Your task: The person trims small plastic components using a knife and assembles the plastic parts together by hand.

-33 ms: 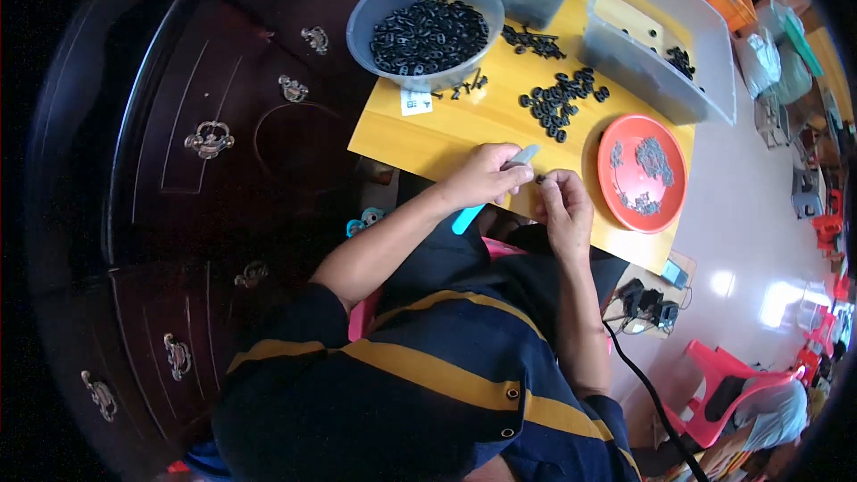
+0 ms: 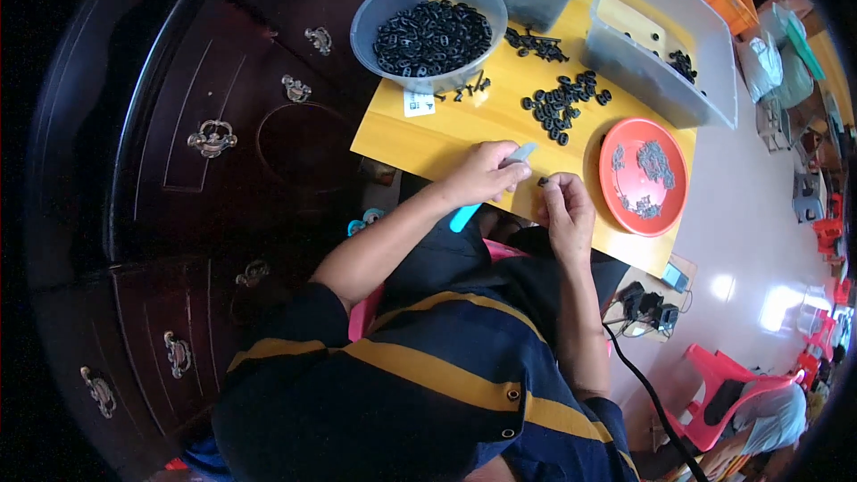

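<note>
Over the near edge of the yellow table [image 2: 406,137], my left hand [image 2: 486,174] is closed around a small knife [image 2: 464,217]. Its turquoise handle sticks out below the hand and the grey blade shows above the fingers. Just to the right, my right hand [image 2: 569,207] pinches a small black part [image 2: 543,181] between thumb and fingertips. A slight gap separates this part from my left thumb. Beyond the hands lies a loose pile of black oval parts [image 2: 561,107]. An orange-red plate [image 2: 616,201] with small grey pieces stands right of my right hand.
A round translucent bowl [image 2: 359,40] of black oval parts stands at the far left. Behind it is a clear bin [image 2: 527,4] of black parts, with another clear bin [image 2: 643,76] at the right. Black screw-like pieces [image 2: 536,45] lie between. Dark drawers [image 2: 178,187] flank the left.
The black part in my right hand is very slightly farther from my left hand. Both grips stay the same.
</note>
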The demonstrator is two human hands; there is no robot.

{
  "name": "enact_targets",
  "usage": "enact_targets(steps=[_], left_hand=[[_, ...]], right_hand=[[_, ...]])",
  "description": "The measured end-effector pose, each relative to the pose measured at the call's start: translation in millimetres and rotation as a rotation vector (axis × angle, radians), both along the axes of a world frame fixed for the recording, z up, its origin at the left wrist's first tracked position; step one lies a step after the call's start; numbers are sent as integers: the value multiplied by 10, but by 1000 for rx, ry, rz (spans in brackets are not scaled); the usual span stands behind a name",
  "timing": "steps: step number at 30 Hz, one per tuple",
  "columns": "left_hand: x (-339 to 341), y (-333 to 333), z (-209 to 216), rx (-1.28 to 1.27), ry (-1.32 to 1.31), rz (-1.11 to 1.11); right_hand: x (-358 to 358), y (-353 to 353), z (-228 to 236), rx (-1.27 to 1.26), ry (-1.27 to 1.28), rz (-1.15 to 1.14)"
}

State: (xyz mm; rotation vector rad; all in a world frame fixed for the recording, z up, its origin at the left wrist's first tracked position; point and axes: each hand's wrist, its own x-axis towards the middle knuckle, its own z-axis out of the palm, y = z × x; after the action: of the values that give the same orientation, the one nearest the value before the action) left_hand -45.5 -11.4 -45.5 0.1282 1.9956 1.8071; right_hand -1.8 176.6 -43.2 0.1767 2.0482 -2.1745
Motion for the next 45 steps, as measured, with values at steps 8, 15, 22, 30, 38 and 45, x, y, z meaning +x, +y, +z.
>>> enact_targets(steps=[8, 15, 22, 30, 38, 45], left_hand=[[-323, -418, 116, -755, 730, 76], [-352, -459, 190, -927, 958, 141], [86, -188, 546, -696, 993, 150], [433, 170, 426, -128, 474, 55], [369, 255, 421, -136, 521, 19], [367, 277, 304, 77, 285, 118]], right_hand=[[21, 16, 59, 43, -2, 46], [113, -13, 66, -137, -69, 83], [113, -32, 83, -142, -61, 85], [176, -11, 193, -154, -57, 81], [200, 52, 103, -219, -1, 66], [223, 122, 99, -315, -38, -41]])
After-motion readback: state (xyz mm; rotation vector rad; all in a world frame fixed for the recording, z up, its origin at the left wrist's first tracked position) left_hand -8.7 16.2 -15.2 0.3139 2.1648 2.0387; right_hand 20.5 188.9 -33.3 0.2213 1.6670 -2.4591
